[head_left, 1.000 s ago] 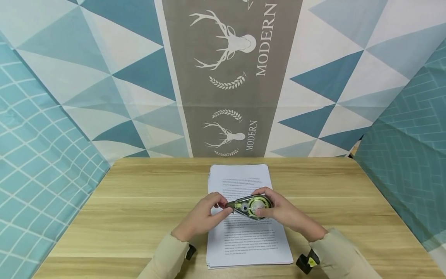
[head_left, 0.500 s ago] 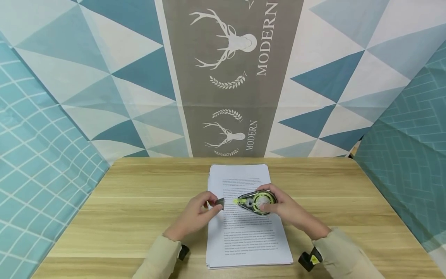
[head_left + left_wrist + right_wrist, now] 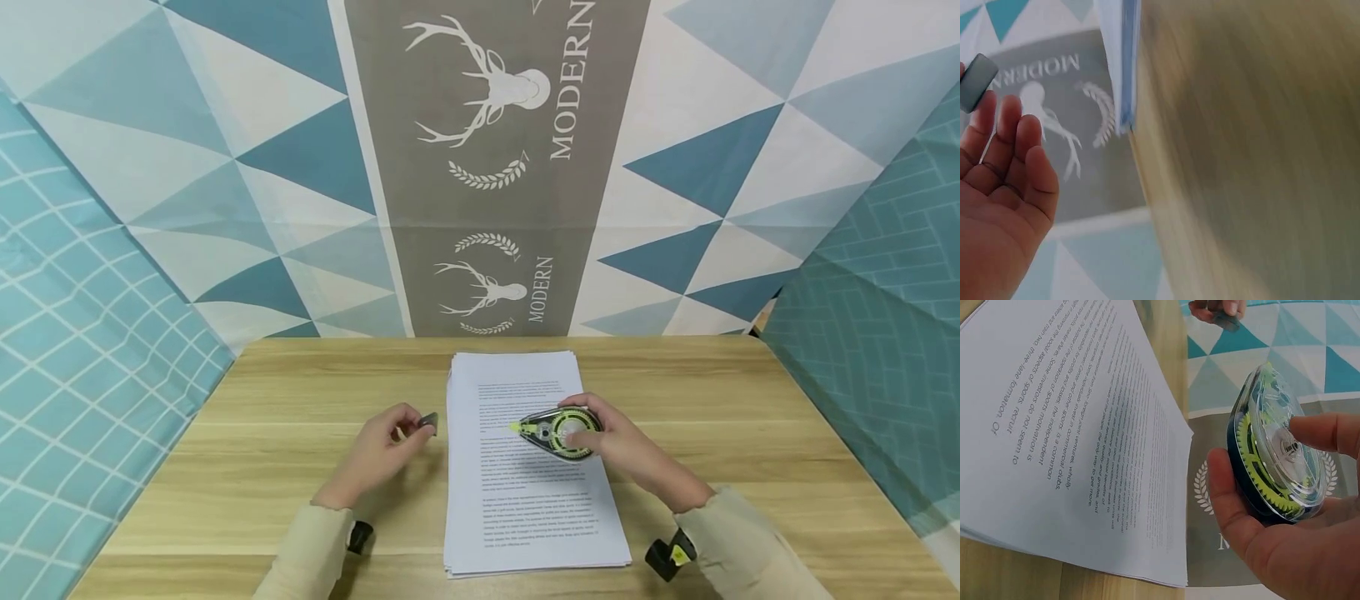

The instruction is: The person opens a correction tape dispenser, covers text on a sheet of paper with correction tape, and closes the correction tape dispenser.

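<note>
Dk. grey cap now off the correction tape dispenser; was joined 1 s ago, so green tip is bare & uncapping looks done. L hand: narrow grip, pinching cap over the wood surface, just L of the printed paper stack. R hand: grip holds dispenser above stack, tip pointing L.

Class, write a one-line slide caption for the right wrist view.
The right hand holds a clear-cased correction tape above printed pages, while the left hand pinches a grey cap.
</note>
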